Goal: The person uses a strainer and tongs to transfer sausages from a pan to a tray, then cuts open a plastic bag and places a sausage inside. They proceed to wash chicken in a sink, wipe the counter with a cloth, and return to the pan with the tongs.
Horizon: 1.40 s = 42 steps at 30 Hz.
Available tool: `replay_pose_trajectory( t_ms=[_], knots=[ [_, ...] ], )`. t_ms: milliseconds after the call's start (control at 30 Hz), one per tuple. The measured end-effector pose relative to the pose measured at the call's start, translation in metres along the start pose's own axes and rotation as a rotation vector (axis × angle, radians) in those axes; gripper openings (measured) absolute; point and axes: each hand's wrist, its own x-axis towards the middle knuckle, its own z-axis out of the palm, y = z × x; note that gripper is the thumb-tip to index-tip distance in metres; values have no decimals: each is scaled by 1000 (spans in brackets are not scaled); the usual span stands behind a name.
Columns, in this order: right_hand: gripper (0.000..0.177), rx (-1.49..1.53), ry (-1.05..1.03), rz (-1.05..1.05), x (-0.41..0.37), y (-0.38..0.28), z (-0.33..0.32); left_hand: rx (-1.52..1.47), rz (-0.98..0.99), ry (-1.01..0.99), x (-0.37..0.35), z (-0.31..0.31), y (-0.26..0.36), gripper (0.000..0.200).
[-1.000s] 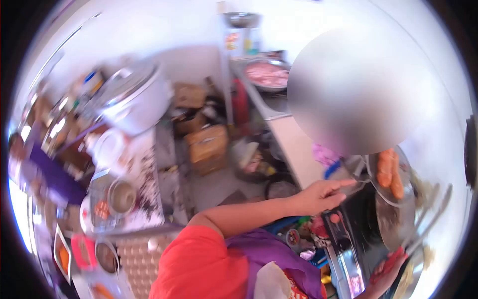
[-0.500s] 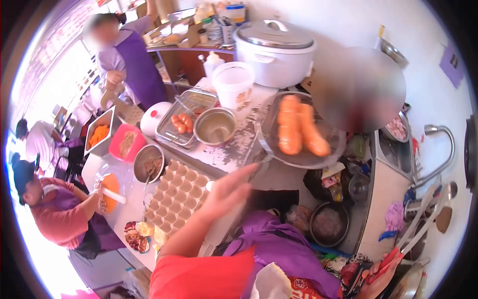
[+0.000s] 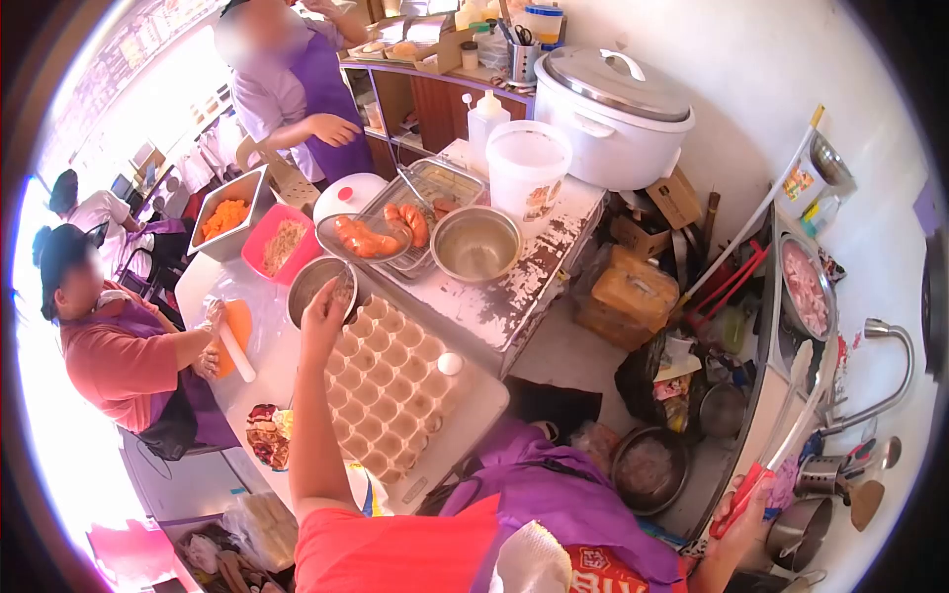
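Observation:
My left hand [image 3: 321, 312] is stretched over the table at the metal bowl [image 3: 298, 299], fingers bunched at its near right side. Whatever those fingers hold is hidden. Just beyond is a clear plate [image 3: 327, 229] with orange-red sausages [image 3: 366, 237], overlapping a wire-racked tray [image 3: 442, 178] that has more sausages [image 3: 406, 223]. Below my left forearm lies a cardboard egg tray [image 3: 381, 371], with one white egg [image 3: 449, 364] in it. At the lower right my right hand [image 3: 748, 512] is wrapped round the red handles of metal tongs [image 3: 797, 430], their tips pointing up.
A co-worker [image 3: 129, 326] at left has gloved hands at a white roller [image 3: 235, 356] and orange sheet. Another person [image 3: 297, 94] stands behind. A large lidded cooker [image 3: 615, 114], white bucket [image 3: 529, 168] and steel bowl [image 3: 476, 242] stand ahead; a faucet [image 3: 895, 366] juts at right.
The plate of sausages, held up at centre right before, is now on the table by the tray. My left hand has moved left to the metal bowl. The blurred figure at right is gone.

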Motion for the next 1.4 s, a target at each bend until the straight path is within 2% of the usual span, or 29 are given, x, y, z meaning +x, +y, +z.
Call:
replay_pose_trajectory(
  t_ms=[167, 267, 367, 433, 533, 600, 667, 733, 800, 833, 867, 933, 967, 1067, 1100, 1133, 1200, 1300, 1400],
  knots=[
    [40, -41, -20, 9, 3, 3, 19, 36, -99, -81, 20, -18, -9, 39],
    [37, -80, -104, 33, 12, 3, 35, 3, -127, -116, 24, -21, -3, 39],
    [39, -158, -299, 64, 26, 5, 61, 25, -175, -173, 32, -25, 9, 38],
    [38, -254, -515, 55, 36, 2, 90, 53, -192, -238, 35, -28, 28, 37],
    [40, -312, -854, 180, 45, -4, 153, 48, -102, -224, 44, -25, 25, 36],
    [41, -361, -1047, 268, 48, -2, 209, 73, -134, -238, 39, -23, 42, 36],
    [42, -491, -1197, 217, 50, 5, 268, 75, -219, -250, 34, -19, 61, 37],
    [43, -645, -1315, 76, 54, 28, 327, 219, -122, -192, 43, -16, 32, 38],
    [46, -801, -1325, -238, 47, 60, 381, 290, -60, -157, 41, -17, 23, 39],
    [47, -895, -1361, -279, 43, 74, 405, 374, -52, -117, 40, -15, 21, 39],
    [47, -906, -1386, -345, 30, 71, 421, 352, -57, -123, 36, -15, 29, 39],
    [47, -950, -1412, -437, 28, 110, 451, 313, -52, -120, 28, -14, 38, 39],
    [47, -972, -1424, -480, 29, 128, 461, 294, -38, -111, 28, -12, 39, 39],
    [44, -1036, -1478, -426, 25, 142, 471, 245, -20, -108, 24, -12, 41, 40],
    [44, -1071, -1507, -424, 24, 139, 475, 226, -12, -105, 24, -11, 45, 40],
    [47, -1105, -1537, -440, 23, 135, 477, 216, -117, -132, 20, -13, 62, 40],
    [52, -1173, -1591, -474, 23, 126, 480, 315, -53, -115, 26, -17, 46, 39],
    [48, -1279, -1519, -661, 24, 132, 489, 410, 24, -127, 39, -24, 30, 40],
    [45, -1252, -1470, -683, 26, 138, 488, 408, -6, -164, 48, -28, 39, 40]
  ],
)
